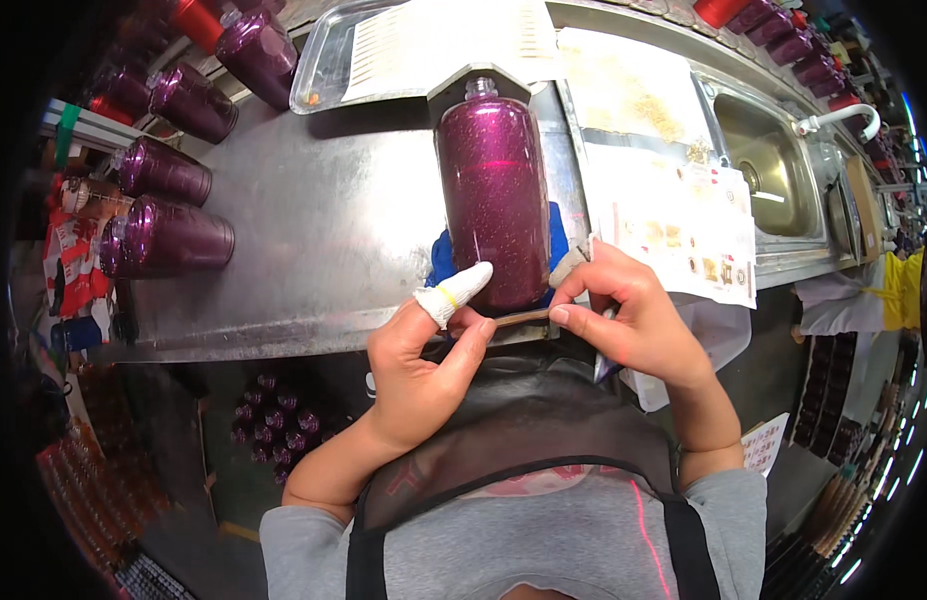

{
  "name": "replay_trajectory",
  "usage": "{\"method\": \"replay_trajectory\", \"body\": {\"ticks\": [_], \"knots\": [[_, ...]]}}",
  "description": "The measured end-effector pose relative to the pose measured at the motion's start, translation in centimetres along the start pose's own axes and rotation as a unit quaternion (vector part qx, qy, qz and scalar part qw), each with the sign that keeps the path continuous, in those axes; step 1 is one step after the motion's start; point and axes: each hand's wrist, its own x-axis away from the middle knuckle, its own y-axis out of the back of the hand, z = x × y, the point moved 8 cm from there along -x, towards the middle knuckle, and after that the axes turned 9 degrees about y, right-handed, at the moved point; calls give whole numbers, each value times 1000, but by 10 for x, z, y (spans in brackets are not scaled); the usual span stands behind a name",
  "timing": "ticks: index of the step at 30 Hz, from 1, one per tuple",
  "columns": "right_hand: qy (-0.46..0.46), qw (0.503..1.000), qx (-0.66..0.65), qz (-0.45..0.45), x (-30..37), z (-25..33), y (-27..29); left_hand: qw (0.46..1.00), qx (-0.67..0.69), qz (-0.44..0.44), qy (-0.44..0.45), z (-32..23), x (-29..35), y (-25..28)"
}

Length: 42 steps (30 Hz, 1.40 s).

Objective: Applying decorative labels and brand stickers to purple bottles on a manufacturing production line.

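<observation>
A glittery purple bottle [494, 190] with a clear neck lies in front of me, its neck pointing away and its base toward me. Blue cloth [442, 258] shows on both sides of its lower part. Just off its near end, a thin brown strip [524, 318] is stretched between my hands. My left hand [414, 365] pinches one end; a white covering sits on one finger, close to the bottle. The other end is pinched by my right hand [634, 315]. Below that hand a slim pointed thing [602, 362] shows partly; its kind is unclear.
Several more purple bottles [179, 245] lie along the left edge of the metal table [314, 220]. A clear tray [329, 50] with a white strip sheet [454, 45] is at the back. Printed sheets [674, 235] lie to the right, before a sink [769, 165] with a white tap [844, 118].
</observation>
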Motion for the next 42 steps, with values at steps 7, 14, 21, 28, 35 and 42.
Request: {"method": "replay_trajectory", "body": {"ticks": [7, 14, 21, 28, 35, 42], "knots": [[-50, 998, -24, -41, 9, -11, -8, 996, 68, -40, 38, 20, 8, 2], [-75, 991, -73, -81, 9, -17, -3, 996, 69, -54, 9, 19, -4, -1], [-106, 985, -103, -94, 11, -25, 0, 995, 38, -88, 12, 39, -8, 12], [-130, 979, -127, -88, 15, -23, 2, 977, 208, -22, 35, 47, -19, -7], [-107, 986, -97, -86, 15, -26, 5, 986, 165, -6, 18, 46, -21, -11], [-98, 987, -94, -85, 16, -24, 6, 986, 165, 10, 30, 45, -21, -12]]}}
